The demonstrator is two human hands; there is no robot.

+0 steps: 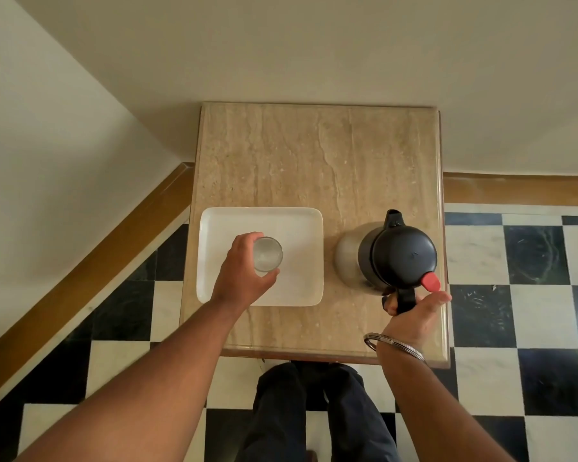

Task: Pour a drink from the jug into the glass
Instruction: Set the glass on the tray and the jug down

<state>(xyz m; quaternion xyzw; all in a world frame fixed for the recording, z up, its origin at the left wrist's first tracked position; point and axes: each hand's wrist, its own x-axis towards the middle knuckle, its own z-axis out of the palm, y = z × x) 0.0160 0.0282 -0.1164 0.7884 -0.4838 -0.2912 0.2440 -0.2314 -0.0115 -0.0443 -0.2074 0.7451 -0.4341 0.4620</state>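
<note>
A clear glass (268,254) stands upright on a white square tray (301,225) at the table's left front. My left hand (244,271) wraps around the glass from the near-left side. To the right stands a steel jug (351,255) with a black lid, a spout pointing away from me and a red thumb lever (431,282). My right hand (414,311) is closed on the jug's black handle, thumb just below the red lever. The jug looks upright on the table.
The small beige stone table (314,155) sits against a white wall; its right and near edges lie close to the jug and my right wrist, which wears a metal bangle (392,345). Black-and-white checkered floor (514,261) surrounds the table, and my legs show below.
</note>
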